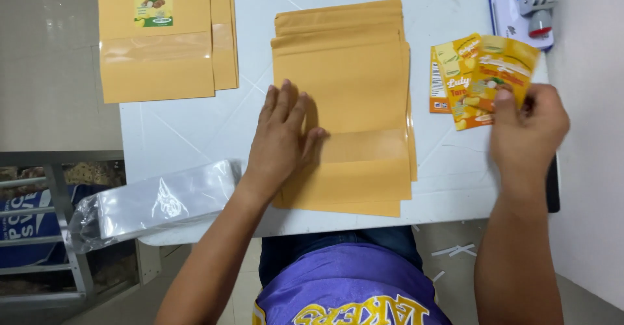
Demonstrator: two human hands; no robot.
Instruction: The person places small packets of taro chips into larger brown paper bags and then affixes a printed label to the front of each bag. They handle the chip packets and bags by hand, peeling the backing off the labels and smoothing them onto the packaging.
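Seen from the head camera, the left hand (283,136) lies flat and released, fingers spread, on the left part of a stack of plain tan paper pouches (354,97) that sits in the middle of the white counter (195,130), its near edge close to the counter's near rim. The right hand (528,129) is over the right end of the counter, its grip pinched on a small fan of orange and yellow printed labels (484,78), thumb on top; the labels overlap one another and lie just right of the pouch stack, not touching it. Far left, a second pile of tan pouches (162,39) carries a green and yellow label on its top pouch and overhangs the counter's left edge. Near left, a clear plastic sleeve (153,205) lies tilted across the counter's corner, partly hanging off. Far right, beyond the labels, a stamp with a red base (538,3) rests on a white and blue pad. Nothing lies between the two hands but bare counter and the stack's right edge.
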